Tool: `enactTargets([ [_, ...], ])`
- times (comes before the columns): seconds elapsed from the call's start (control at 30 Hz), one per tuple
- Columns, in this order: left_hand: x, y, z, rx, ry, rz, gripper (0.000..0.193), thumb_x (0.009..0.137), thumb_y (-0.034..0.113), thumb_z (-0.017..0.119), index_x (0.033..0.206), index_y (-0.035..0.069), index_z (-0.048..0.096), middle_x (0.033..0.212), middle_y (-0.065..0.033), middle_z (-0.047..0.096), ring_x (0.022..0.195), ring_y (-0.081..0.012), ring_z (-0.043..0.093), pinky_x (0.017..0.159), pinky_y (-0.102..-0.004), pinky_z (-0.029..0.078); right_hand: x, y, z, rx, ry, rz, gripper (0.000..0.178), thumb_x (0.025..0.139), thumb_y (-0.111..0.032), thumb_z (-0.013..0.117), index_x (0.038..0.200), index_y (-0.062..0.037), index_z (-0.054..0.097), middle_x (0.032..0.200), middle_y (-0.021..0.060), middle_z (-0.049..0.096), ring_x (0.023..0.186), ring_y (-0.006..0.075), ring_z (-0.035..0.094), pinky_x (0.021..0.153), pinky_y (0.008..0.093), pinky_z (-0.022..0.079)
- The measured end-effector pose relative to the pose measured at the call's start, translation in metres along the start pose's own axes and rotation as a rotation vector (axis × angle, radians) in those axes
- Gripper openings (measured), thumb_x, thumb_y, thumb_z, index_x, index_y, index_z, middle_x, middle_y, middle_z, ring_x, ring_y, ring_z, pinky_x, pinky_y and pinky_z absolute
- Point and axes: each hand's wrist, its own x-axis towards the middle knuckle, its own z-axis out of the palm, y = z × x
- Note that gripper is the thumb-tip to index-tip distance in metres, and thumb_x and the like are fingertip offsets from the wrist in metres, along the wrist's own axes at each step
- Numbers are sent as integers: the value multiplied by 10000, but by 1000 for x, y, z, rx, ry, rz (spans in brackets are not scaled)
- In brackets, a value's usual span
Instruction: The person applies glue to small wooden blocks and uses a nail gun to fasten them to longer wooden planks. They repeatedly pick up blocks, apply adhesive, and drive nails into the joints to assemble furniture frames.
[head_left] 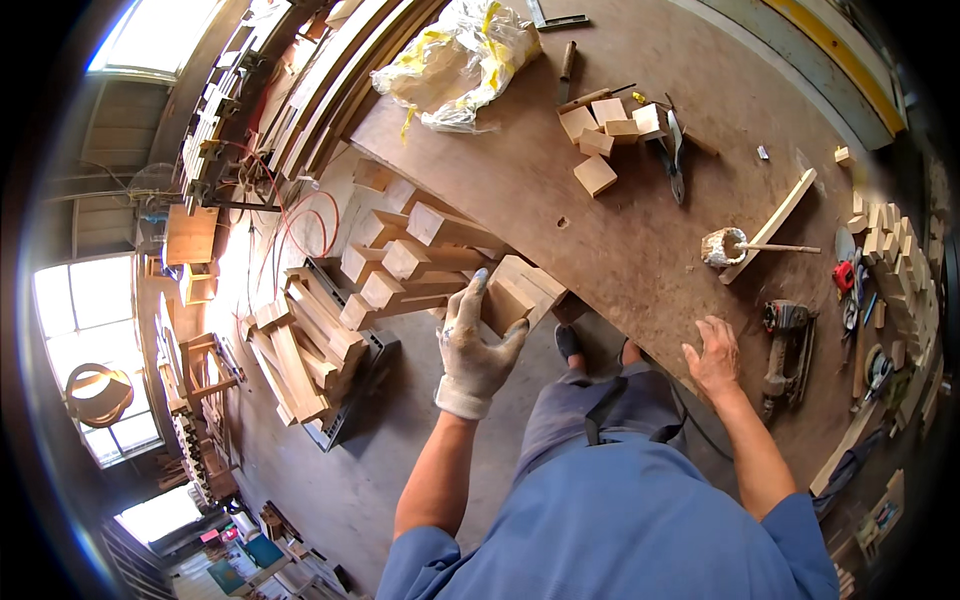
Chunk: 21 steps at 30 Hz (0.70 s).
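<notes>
My gloved left hand (470, 345) had its thumb and fingers spread about a wooden block (508, 303) beside the workbench (640, 250); I could not tell whether it gripped. My bare right hand (715, 358) lay open on the workbench, near a power tool (776, 362).

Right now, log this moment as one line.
left hand: gloved, at block | right hand: bare, at table edge | power tool: right of right hand
</notes>
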Motion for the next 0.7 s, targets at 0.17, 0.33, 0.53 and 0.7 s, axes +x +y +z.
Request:
enactTargets([
  [0.17, 1, 29, -18, -62, -141, 36, 857, 724, 49, 856, 1517, 13, 531, 1310, -198, 638, 1195, -364, 661, 1027, -427, 552, 24, -56, -15, 400, -69, -22, 377, 837, -176, 833, 1160, -21, 718, 1128, 175, 721, 1022, 387, 719, 883, 446, 593],
  [0.33, 6, 9, -18, 62, -212, 119, 796, 687, 33, 836, 1443, 60, 589, 1316, -194, 617, 1187, -406, 636, 1003, -459, 560, 57, -124, -27, 601, -120, -152, 349, 853, -169, 826, 1150, -20, 721, 1102, 165, 727, 965, 356, 736, 829, 426, 603],
  [0.53, 26, -4, -31, 124, -374, 255, 707, 702, -59, 801, 1361, 162, 673, 1506, -227, 532, 1303, -430, 603, 1063, -463, 561, 55, -112, -14, 510, -146, -144, 377, 822, -152, 839, 1146, 2, 723, 1101, 172, 722, 977, 355, 728, 853, 421, 593],
  [0.7, 38, -13, -25, 171, -469, 276, 702, 728, -85, 771, 1371, 181, 677, 1550, -241, 499, 1285, -427, 623, 1050, -453, 572, 27, -51, 2, 216, -182, -2, 428, 820, -180, 838, 1198, -24, 710, 1266, 185, 681, 1186, 386, 662, 1008, 456, 550],
])
